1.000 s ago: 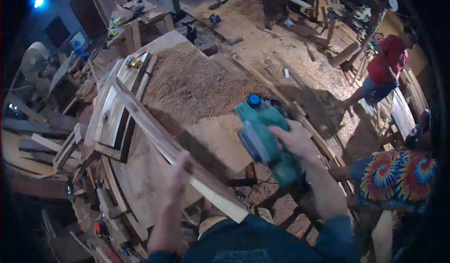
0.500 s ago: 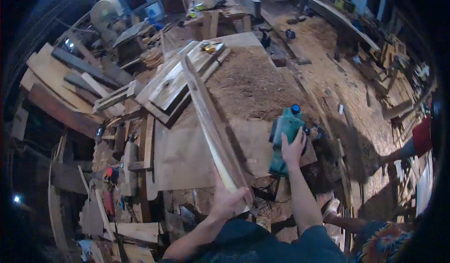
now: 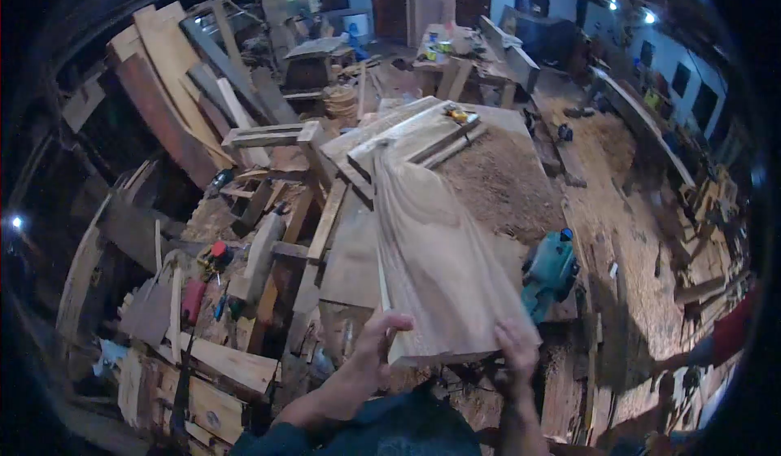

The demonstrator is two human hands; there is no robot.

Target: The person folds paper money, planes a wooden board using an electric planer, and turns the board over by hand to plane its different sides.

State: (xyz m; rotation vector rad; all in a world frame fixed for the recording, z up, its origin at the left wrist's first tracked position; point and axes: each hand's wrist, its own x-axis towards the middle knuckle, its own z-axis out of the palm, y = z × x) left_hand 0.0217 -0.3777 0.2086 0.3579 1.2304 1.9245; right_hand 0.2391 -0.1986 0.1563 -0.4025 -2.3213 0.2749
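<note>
A wide wooden board (image 3: 443, 261) with wavy dark grain lies face up in front of me, its far end over the wooden frame. At its near left corner my left hand (image 3: 378, 346) is closed, the thumb over the top edge. My right hand (image 3: 514, 354) grips the near right corner, fingers on the upper face; it is a little blurred. Just right of the board, a teal electric planer (image 3: 550, 273) with a blue knob rests on the worktable (image 3: 346, 273), touched by neither hand.
Wood shavings (image 3: 508, 179) are heaped on the table beside a pale wooden frame (image 3: 333, 151) with a yellow tool (image 3: 460, 115) on it. Timber planks (image 3: 175, 90) lean at left. Scrap wood and a red-handled tool (image 3: 194, 300) lie lower left. Another person's arm (image 3: 691, 357) shows at right.
My right hand has let go of the planer and taken hold of the board. The board has turned from on edge to showing its broad face. The camera view has swung left.
</note>
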